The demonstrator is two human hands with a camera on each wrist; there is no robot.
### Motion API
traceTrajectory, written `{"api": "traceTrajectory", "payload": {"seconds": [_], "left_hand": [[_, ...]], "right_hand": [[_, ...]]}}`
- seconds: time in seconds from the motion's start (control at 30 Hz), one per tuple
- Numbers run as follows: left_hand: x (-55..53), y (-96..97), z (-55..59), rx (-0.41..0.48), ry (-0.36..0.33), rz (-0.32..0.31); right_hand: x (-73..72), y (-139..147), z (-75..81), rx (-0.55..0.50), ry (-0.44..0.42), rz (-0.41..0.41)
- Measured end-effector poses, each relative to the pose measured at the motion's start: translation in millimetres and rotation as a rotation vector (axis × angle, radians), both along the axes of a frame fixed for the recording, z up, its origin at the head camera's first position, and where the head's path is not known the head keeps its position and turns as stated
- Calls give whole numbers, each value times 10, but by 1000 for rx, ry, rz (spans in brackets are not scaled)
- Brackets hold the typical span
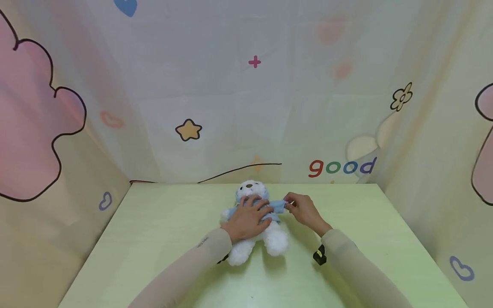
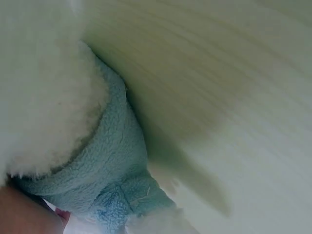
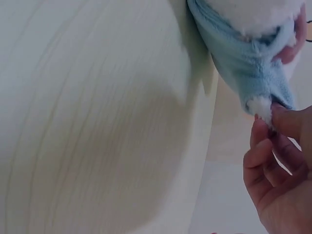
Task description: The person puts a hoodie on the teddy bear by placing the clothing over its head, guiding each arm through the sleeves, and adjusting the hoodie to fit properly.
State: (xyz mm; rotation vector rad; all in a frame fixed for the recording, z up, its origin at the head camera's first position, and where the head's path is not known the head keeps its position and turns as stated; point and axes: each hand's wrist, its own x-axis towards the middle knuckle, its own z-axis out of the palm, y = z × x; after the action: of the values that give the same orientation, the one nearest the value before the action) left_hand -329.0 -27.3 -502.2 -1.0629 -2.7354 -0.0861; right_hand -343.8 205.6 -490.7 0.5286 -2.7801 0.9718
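Note:
A white plush toy (image 1: 276, 240) with a fluffy body lies on its back on the table, head toward the back wall. It wears a light blue top (image 1: 275, 206), whose fuzzy cloth fills much of the left wrist view. My left hand (image 1: 249, 218) rests spread across the toy's chest, fingers straight. With thumb and fingertips my right hand (image 1: 306, 209) pinches the end of the blue sleeve (image 3: 263, 80) on the toy's right-hand side in the head view. A tuft of white paw fur (image 3: 260, 106) pokes out of that sleeve at the fingertips.
The pale green table (image 1: 161, 239) runs back to a printed cloth backdrop (image 1: 223, 85), with cloth walls at both sides. A black strap piece (image 1: 319, 255) hangs beneath the right sleeve cuff. Shadows of the arms fall across the tabletop.

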Motion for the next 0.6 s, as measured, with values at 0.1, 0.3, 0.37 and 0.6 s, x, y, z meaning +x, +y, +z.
{"api": "traceTrajectory", "payload": {"seconds": [0.1,0.3,0.37,0.6], "left_hand": [[8,11,4,-2,19,-11],[24,27,67,39,-31,-6],[21,29,78,44,-47,5],[25,50,62,26,-40,24]], "right_hand": [[-11,95,-12,-64,-63,-2],[-8,118,-46,-135,-144,9],[11,84,-31,-123,-133,28],[52,5,-29,7,10,53]]}}
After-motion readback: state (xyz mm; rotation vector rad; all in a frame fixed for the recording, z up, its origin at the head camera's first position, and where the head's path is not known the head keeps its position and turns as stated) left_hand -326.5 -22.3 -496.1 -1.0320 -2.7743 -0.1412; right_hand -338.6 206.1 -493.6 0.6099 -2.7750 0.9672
